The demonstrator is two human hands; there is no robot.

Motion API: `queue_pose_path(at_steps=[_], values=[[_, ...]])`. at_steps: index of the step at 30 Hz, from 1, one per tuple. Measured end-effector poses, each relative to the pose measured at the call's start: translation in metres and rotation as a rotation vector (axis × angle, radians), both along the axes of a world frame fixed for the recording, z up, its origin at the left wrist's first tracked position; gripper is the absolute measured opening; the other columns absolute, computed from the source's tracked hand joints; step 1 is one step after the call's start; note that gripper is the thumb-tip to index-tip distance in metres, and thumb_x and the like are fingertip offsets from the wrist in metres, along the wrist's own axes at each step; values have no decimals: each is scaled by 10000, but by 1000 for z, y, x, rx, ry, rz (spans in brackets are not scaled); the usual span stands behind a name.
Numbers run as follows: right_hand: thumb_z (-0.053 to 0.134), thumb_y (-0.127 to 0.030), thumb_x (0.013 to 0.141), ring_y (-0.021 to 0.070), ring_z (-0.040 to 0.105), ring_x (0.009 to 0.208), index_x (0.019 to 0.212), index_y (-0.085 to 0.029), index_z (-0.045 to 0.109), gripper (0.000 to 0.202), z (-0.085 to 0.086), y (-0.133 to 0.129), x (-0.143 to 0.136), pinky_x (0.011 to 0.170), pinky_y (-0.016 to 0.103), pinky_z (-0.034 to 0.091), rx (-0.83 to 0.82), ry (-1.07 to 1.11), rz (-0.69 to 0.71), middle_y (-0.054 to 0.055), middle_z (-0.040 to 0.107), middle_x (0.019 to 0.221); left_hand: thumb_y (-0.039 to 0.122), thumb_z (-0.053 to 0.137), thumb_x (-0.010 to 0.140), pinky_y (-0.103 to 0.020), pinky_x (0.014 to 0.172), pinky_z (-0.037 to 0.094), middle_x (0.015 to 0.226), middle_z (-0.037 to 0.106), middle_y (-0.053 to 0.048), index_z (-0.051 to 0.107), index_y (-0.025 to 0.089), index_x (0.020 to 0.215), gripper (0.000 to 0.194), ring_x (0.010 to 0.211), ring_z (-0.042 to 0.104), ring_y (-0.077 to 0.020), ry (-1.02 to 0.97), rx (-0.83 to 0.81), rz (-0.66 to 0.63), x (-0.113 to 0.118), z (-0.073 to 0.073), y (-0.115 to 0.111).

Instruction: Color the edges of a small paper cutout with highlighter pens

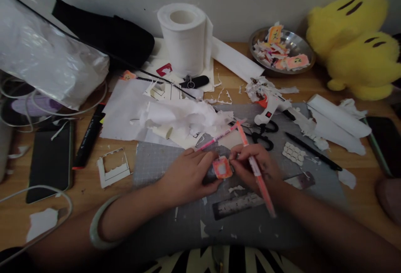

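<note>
Pinching a small pink-and-orange square piece (222,167) with a pale centre, the fingers of our left hand (191,172) close on its left side. We have this piece right in front of us, raised between our two hands above the grey cutting mat (188,227). Our right hand (258,164) grasps an orange marker (261,187), which slants across the fingers, its thick end towards us. The right thumb and forefinger come together at the piece's right edge; we cannot tell whether they press on it. A slim pink pen (217,138) lies just beyond our left fingers, and whether they touch it we cannot tell either.

Below our right hand, a dark ruler (234,206) rests on the mat. Past that hand we see black-handled scissors (257,137), a white glue gun (275,105) with a red switch, a sheet of round white pads (293,154) and a black pen (313,151). Crumpled white paper (188,114) is heaped ahead of our left hand, with a tissue roll (184,43) standing upright behind it. Farther right, a metal bowl (294,41) holds orange and white scraps (274,51), near yellow plush toys (347,18).
</note>
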State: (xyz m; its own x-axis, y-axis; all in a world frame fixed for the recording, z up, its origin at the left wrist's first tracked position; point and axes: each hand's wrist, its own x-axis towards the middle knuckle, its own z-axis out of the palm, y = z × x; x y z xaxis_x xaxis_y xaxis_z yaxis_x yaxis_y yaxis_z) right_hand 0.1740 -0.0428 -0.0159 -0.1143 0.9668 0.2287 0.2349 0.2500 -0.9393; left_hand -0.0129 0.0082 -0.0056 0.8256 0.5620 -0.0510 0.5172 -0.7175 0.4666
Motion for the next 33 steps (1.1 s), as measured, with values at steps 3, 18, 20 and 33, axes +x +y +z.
queue_pose_path(at_steps=[3,18,20,33], values=[[540,-119,768,121,538,681,852,-260,421,203,5,-1,-2,576,246,430,-19,94,-164,2,552,843,373,480,785,-336,717,398,877,612,-45,455,160,985,293,814,574,-205,3,7,5,0,0,0],[518,-303,803,84,404,386,746,-229,519,92,15,9,3,367,198,285,-73,479,-380,-57,526,495,475,495,763,-361,717,433,863,603,-80,396,114,1139,530,817,563,-228,-67,-11,35,-2,-2,0],[436,-423,825,98,431,391,706,-201,586,293,16,7,4,374,217,308,-132,482,-238,-32,505,458,519,481,756,-356,690,436,764,584,-54,286,81,1234,677,753,550,-215,-114,-63,69,-3,-3,-1],[428,-215,806,78,485,487,882,-207,562,155,16,-2,5,436,180,363,-420,179,116,-29,544,591,378,507,761,-254,558,367,648,404,60,78,140,1294,724,567,419,-106,-383,-349,159,-6,-8,-5]])
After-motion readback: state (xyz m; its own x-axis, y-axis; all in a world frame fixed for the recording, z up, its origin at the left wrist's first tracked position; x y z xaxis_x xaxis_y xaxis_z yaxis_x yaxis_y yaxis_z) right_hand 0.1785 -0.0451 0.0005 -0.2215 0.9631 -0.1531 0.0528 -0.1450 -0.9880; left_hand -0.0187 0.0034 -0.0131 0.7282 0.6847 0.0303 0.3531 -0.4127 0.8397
